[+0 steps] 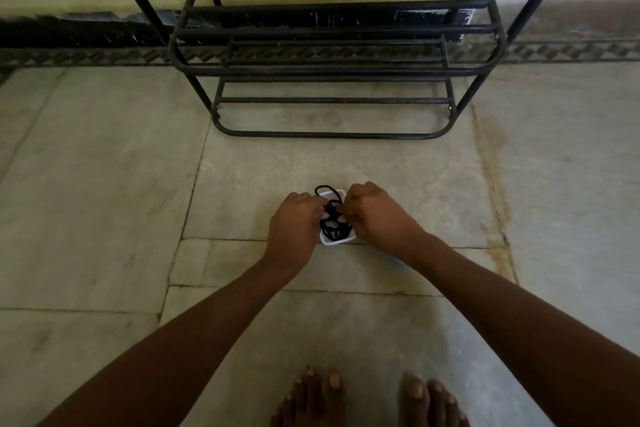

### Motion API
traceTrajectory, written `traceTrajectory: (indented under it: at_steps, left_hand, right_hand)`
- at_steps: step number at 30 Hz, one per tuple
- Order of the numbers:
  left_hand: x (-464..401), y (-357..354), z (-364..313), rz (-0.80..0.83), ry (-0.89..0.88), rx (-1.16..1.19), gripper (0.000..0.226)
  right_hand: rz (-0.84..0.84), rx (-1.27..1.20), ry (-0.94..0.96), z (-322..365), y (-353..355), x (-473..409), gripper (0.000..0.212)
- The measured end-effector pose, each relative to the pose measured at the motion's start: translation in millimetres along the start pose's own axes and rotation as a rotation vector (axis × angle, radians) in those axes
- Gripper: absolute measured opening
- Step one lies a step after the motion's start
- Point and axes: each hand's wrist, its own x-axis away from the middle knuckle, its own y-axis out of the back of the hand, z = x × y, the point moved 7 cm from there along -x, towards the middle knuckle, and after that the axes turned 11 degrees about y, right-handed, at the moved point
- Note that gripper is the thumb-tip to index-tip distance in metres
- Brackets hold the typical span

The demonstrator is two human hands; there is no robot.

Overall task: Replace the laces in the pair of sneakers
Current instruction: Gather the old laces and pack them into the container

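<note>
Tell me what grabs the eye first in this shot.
Both hands meet at centre over a white sneaker on the stone floor, the left hand and right hand pinching its black lace, a loop of which pokes out beyond the toe. Behind it, an empty black metal shoe rack stands against the wall. The person's bare toes show at the bottom edge.

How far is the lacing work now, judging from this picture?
Done: a black lace already crosses the white sneaker in several rows. In hand: the left hand and the right hand both pinch the lace near the top. Left: I cannot tell whether it is fully threaded, and a second sneaker is not in view.
</note>
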Motion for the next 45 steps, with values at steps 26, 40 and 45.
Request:
traceTrajectory:
  at_steps: [26, 40, 45]
  left_hand:
    - [12.6, -13.6, 32.2, 0.05, 0.303, 0.233, 0.031]
    - [13.5, -15.7, 27.9, 0.056, 0.332, 0.245, 0.026]
    - [13.8, -10.4, 26.1, 0.022, 0.352, 0.298, 0.029]
  right_hand:
    - [-0.054, -0.095, -0.29, -30.8, 5.6, -27.1, 0.047]
    - [-0.126, -0.188, -0.125, -21.8, -3.6, -17.5, 0.014]
    - [0.011, -0.097, -0.046, -15.3, -9.5, -16.0, 0.012]
